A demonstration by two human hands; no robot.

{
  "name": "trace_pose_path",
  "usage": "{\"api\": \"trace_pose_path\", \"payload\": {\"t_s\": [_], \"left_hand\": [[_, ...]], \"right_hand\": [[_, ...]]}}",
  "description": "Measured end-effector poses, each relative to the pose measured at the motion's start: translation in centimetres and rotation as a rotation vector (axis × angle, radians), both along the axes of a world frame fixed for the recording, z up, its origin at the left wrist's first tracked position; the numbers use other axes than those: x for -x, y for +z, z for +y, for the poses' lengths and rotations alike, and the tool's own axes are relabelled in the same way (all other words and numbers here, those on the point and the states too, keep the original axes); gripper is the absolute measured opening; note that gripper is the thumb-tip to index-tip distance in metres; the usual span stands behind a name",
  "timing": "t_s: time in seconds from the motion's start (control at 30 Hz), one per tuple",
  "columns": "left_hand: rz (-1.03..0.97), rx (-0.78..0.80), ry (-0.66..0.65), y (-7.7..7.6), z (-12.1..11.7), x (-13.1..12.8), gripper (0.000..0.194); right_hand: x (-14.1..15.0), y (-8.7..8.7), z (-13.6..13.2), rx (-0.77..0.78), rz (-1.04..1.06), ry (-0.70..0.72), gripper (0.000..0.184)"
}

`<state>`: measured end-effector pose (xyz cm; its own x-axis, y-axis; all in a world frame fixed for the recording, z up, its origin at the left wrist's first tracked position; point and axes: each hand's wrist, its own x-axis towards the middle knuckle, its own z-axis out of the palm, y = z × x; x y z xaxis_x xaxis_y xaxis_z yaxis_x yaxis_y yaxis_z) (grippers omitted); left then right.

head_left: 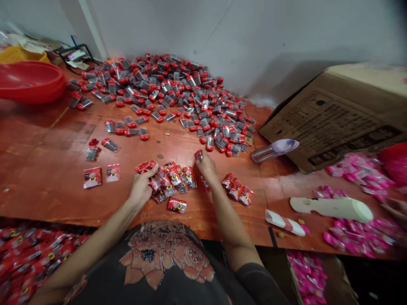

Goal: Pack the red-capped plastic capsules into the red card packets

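Observation:
My left hand [142, 186] is closed at the left side of a heap of small red printed packets [173, 176], with a red packet [146, 166] between thumb and fingers. My right hand [206, 166] pinches a small red-capped container [199, 155] with dark contents, just right of the heap. A red packet [205, 183] lies partly hidden under my right wrist. One packet [177, 205] rests on the table in front of the heap. Several more packets [237, 189] lie right of my right forearm.
Red-capped containers [165, 84] form a large pile against the wall. A red basin [32, 80] stands at left, a cardboard box [333, 114] at right. A clear-and-lilac scoop-like object [275, 149] lies before the box. A person's hand [396, 212] is by pink packages [359, 237].

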<state>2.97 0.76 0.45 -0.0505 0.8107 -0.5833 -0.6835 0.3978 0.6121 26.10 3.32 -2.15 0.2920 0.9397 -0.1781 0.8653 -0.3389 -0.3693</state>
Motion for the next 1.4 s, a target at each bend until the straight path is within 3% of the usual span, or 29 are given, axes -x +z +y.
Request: {"api": "trace_pose_path", "payload": {"t_s": [0.07,0.17,0.23,0.3,0.43,0.7,0.83,1.1,1.23,1.4], "left_hand": [[-0.023,0.018,-0.014,0.3,-0.1,0.0,0.021],[-0.059,0.061,-0.046,0.3,-0.2,0.0,0.017],[-0.075,0.081,-0.037,0.2,-0.3,0.0,0.016],[-0.083,0.092,-0.022,0.2,-0.4,0.0,0.015],[-0.094,0.098,-0.038,0.2,-0.7,-0.1,0.015],[-0.059,0.049,-0.022,0.4,-1.1,0.0,0.013],[-0.029,0.024,-0.009,0.7,-1.3,0.0,0.014],[0.058,-0.108,-0.007,1.1,-1.9,0.1,0.024],[0.083,-0.225,-0.064,1.6,-2.3,0.2,0.025],[0.119,-0.241,-0.18,2.2,-2.7,0.3,0.031]], "right_hand": [[1.1,0.3,-1.7,-0.118,0.137,0.001,0.049],[3.9,0.9,-5.0,-0.365,0.528,0.05,0.055],[6.0,1.6,-7.4,-0.405,0.741,0.148,0.052],[7.8,2.3,-9.1,-0.406,0.826,0.212,0.049],[9.5,2.8,-10.3,-0.486,0.761,0.231,0.047],[9.9,2.0,-10.3,-0.54,0.723,0.217,0.046],[10.3,1.6,-10.4,-0.468,0.79,0.228,0.041],[10.2,2.1,-10.3,-0.254,1.121,0.045,0.037],[9.6,2.4,-10.2,-0.253,1.13,0.021,0.037],[9.0,2.5,-10.3,-0.313,1.045,0.109,0.037]]}}
